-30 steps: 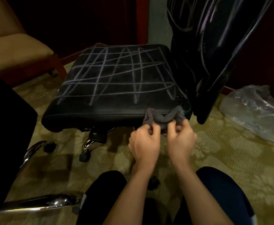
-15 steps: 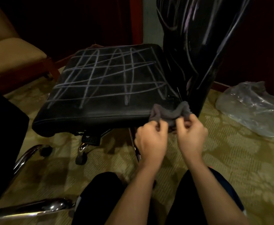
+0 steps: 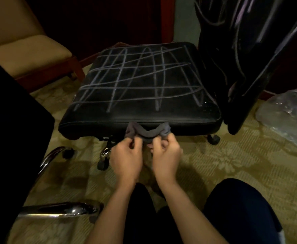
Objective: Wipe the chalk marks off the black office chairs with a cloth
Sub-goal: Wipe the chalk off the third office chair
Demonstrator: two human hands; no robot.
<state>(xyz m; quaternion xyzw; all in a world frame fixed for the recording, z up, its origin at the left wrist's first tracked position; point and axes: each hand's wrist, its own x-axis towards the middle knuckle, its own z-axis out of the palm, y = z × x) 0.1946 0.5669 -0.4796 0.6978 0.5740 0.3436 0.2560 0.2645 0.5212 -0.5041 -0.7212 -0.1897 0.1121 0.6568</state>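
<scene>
Cloth (image 3: 148,132) crosswise between both hands

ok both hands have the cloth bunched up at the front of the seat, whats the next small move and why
Probably lift the cloth up onto the seat and start wiping. The left hand and right hand both pinch it just below the front edge, off the top surface, and the chalk lines across the seat look untouched.
</scene>
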